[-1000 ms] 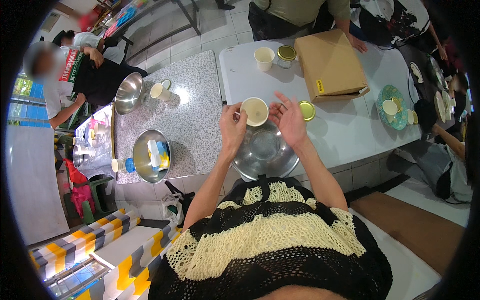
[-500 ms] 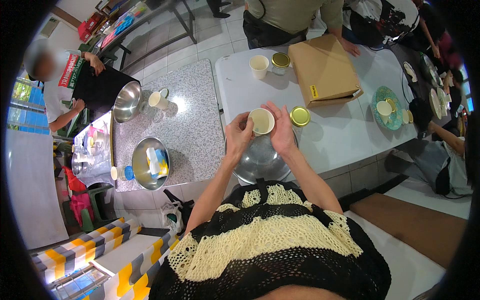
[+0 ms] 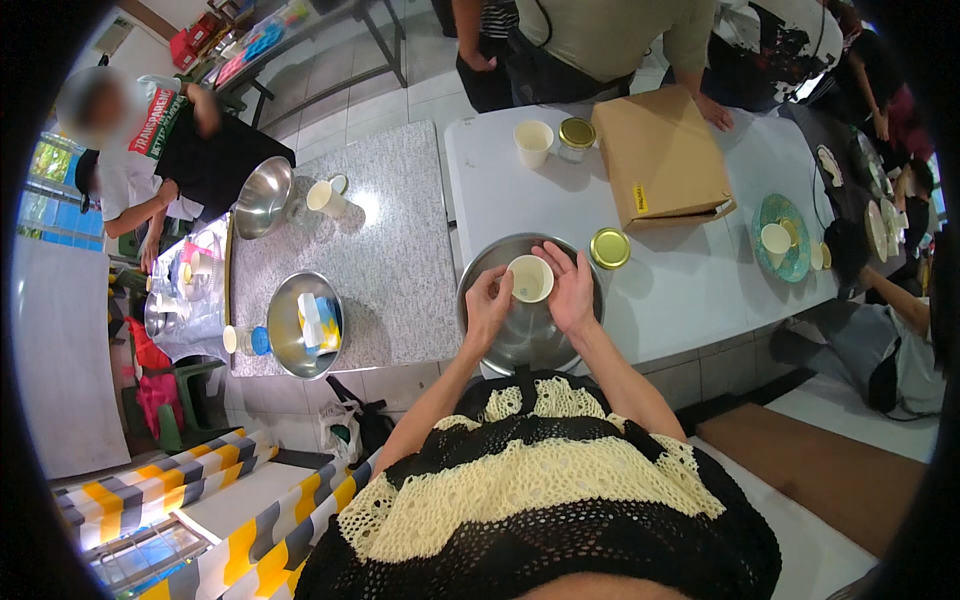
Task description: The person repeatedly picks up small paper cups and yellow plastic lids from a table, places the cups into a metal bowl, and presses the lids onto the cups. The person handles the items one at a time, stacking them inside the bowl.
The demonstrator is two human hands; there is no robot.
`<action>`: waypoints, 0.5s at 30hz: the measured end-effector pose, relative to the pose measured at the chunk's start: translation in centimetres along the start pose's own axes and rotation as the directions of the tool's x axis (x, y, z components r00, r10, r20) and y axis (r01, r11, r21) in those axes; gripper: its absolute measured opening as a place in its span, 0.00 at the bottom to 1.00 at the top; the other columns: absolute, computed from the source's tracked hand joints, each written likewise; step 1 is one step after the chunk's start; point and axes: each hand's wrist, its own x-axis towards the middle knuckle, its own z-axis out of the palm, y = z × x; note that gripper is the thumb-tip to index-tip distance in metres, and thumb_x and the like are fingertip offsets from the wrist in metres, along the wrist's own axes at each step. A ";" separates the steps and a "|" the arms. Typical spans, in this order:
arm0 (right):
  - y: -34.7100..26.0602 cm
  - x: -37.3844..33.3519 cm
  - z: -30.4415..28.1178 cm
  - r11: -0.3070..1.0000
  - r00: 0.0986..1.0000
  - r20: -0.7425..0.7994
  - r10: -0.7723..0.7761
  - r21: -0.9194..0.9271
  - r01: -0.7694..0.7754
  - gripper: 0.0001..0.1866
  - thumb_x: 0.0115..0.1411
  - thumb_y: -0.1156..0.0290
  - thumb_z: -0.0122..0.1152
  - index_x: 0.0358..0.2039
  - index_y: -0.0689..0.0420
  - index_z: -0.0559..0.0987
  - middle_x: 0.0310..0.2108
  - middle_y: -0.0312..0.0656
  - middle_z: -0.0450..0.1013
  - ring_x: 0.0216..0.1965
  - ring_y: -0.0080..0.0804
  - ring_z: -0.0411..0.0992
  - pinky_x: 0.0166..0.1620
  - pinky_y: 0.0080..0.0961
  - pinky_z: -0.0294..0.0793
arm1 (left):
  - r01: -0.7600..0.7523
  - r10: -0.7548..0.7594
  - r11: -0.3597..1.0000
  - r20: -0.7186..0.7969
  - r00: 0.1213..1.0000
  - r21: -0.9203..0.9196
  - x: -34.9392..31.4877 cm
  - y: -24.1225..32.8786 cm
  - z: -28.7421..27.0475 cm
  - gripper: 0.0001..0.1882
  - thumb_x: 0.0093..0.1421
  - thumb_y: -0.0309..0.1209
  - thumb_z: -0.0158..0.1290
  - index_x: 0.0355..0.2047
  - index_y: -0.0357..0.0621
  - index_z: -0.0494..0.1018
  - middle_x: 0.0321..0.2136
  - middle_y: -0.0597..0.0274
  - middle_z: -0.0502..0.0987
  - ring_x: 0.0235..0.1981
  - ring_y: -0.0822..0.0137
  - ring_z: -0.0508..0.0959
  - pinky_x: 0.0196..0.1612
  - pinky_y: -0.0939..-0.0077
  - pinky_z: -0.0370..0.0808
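Note:
Over a metal mixing bowl [image 3: 498, 256] at the table's near edge, I hold a pale paper cup [image 3: 531, 281] with its mouth tipped toward me. The cup's inside looks mostly bare, with a small mark at the bottom. My left hand [image 3: 487, 308] pinches the cup's left side, thumb near the rim. Against the right side rests my right hand [image 3: 571, 294], its fingers stretched out and spread past the cup. Just right of that hand, a gold-lidded jar [image 3: 609, 248] stands on the white table.
Farther back are another paper cup [image 3: 533, 144], a second gold-lidded jar [image 3: 576, 138] and a cardboard box [image 3: 662, 160]. On the speckled table, left, stand two metal bowls, one holding a tissue pack [image 3: 320, 325]. People stand across the tables and at the left.
Both hands and the cup have come nearer to me, from the bowl's far rim to over its middle. My right fingers have spread slightly. The view has shifted a little.

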 end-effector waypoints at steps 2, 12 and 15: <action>-0.2 0.0 0.1 1.000 1.000 0.005 -0.015 -0.026 0.015 0.36 0.70 0.45 0.30 0.61 0.64 0.64 0.59 0.49 0.67 0.59 0.36 0.65 0.63 0.31 0.60 | -0.007 0.004 0.998 -0.034 0.999 -0.066 -0.1 0.1 0.4 0.18 0.63 0.36 0.55 0.45 0.31 0.74 0.19 0.65 0.74 0.18 0.78 0.72 0.21 0.82 0.68; 1.7 -0.1 0.0 0.825 0.988 0.071 -0.134 -0.545 0.151 0.22 0.70 0.57 0.48 0.54 0.61 0.73 0.52 0.42 0.72 0.51 0.26 0.70 0.55 0.24 0.68 | -0.064 0.064 0.998 0.042 0.997 0.002 -0.5 -0.3 0.5 0.20 0.65 0.34 0.51 0.54 0.36 0.70 0.29 0.62 0.77 0.20 0.78 0.73 0.22 0.83 0.70; 0.9 -0.5 1.4 0.805 0.987 0.077 -0.139 -0.572 0.158 0.21 0.70 0.58 0.47 0.52 0.61 0.75 0.50 0.41 0.73 0.51 0.25 0.70 0.55 0.24 0.68 | -0.070 0.067 0.995 0.045 0.997 0.076 -0.6 1.0 0.2 0.19 0.65 0.33 0.50 0.53 0.35 0.71 0.28 0.62 0.77 0.20 0.77 0.73 0.21 0.82 0.70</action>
